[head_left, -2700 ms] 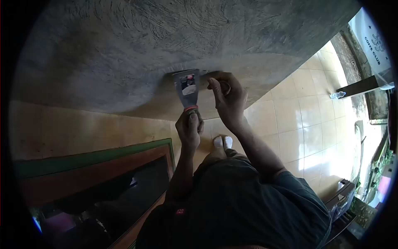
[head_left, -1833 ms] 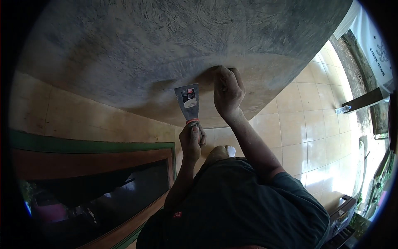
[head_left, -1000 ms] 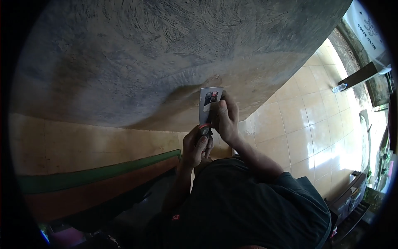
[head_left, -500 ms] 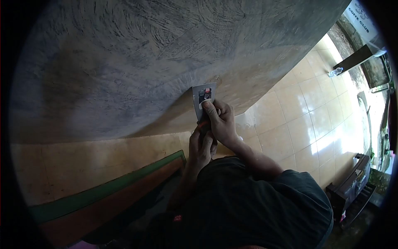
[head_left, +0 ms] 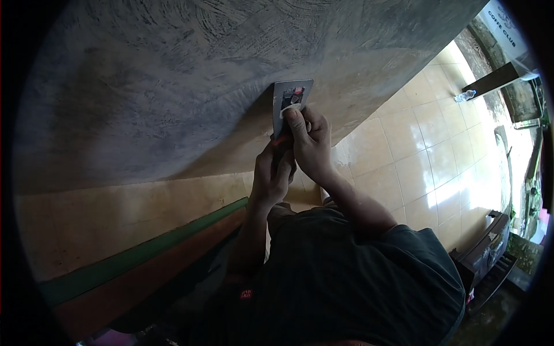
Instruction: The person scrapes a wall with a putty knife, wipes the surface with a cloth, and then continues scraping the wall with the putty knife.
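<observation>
A metal scraper point(head_left: 291, 95) with a sticker on its blade rests edge-on against the grey plastered wall point(head_left: 190, 75). My left hand point(head_left: 272, 176) grips its dark handle with the red collar from below. My right hand point(head_left: 309, 144) lies over the blade's lower part, its fingers pressing the steel toward the wall. Both hands are close together, just above where the grey plaster meets a tan patch.
Glossy cream floor tiles point(head_left: 427, 155) stretch to the right, with a plastic bottle point(head_left: 463, 96) lying on them. A green and brown frame point(head_left: 144, 259) runs along the lower left. A dark rack point(head_left: 485, 254) stands at the right, and a white "COFFE CLUB" banner point(head_left: 508, 23) hangs beyond.
The scraper has slid upward along the wall with both hands following. Earlier my right hand was touching the wall apart from the blade; it now presses on the blade.
</observation>
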A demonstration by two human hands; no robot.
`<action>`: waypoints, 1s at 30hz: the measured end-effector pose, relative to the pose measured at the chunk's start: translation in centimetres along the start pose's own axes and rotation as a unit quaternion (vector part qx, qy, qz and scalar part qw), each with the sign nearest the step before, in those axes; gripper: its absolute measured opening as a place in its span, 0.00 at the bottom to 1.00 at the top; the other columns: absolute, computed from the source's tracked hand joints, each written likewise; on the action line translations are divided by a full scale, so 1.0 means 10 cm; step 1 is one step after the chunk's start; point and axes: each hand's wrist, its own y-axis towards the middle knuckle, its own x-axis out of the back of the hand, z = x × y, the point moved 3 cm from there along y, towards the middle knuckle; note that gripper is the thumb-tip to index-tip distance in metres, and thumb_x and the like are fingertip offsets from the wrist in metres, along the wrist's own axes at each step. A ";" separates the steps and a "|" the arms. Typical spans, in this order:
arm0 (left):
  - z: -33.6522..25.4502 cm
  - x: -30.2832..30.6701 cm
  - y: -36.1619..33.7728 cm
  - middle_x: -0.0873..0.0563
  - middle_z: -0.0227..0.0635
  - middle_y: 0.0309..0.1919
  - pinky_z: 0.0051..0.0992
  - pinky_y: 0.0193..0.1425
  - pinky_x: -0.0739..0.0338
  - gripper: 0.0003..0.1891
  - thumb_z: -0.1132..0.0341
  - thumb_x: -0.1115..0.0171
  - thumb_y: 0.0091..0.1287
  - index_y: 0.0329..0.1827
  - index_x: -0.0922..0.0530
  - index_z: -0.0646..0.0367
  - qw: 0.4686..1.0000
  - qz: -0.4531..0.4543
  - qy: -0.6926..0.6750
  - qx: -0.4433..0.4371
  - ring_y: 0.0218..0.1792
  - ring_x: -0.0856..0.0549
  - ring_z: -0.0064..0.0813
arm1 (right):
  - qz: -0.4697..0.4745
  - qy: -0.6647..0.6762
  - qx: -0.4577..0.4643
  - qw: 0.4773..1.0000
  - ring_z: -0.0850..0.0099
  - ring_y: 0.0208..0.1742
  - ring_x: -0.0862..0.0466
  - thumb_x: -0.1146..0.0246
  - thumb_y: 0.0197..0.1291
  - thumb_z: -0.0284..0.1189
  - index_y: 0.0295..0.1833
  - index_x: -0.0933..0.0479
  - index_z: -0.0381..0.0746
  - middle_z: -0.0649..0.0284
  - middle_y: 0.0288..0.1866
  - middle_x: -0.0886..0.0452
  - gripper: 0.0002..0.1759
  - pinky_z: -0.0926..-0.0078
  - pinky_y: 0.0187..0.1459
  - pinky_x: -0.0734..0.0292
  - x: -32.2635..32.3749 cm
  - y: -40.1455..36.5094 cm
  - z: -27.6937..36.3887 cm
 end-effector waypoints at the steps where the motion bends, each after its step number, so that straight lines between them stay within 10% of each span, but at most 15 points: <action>1: 0.01 -0.04 -0.03 0.31 0.25 0.18 0.15 0.15 0.44 0.06 0.68 0.55 0.72 0.42 0.32 0.61 1.000 -0.017 -0.017 0.008 0.13 0.35 0.11 | 0.012 -0.031 -0.003 0.999 0.85 0.22 0.32 0.44 0.67 0.36 0.31 0.26 0.32 0.66 0.16 0.28 0.18 0.79 0.22 0.36 0.03 -0.02 0.03; 22: 0.08 0.09 -0.40 0.30 0.24 0.18 0.15 0.15 0.43 0.09 0.66 0.52 0.72 0.45 0.30 0.64 0.986 -0.115 -0.099 0.075 0.13 0.36 0.10 | 0.086 -0.099 -0.123 0.984 0.85 0.22 0.28 0.42 0.66 0.38 0.28 0.25 0.31 0.65 0.17 0.25 0.21 0.79 0.22 0.33 -0.19 -0.23 -0.17; 30: -0.07 0.60 -0.66 0.33 0.25 0.16 0.15 0.13 0.46 0.11 0.63 0.50 0.71 0.35 0.30 0.62 0.983 -0.150 0.002 0.101 0.14 0.36 0.12 | 0.113 -0.325 0.087 0.935 0.77 0.17 0.25 0.35 0.58 0.28 0.23 0.29 0.35 0.61 0.15 0.29 0.15 0.77 0.18 0.34 -0.17 -0.26 0.01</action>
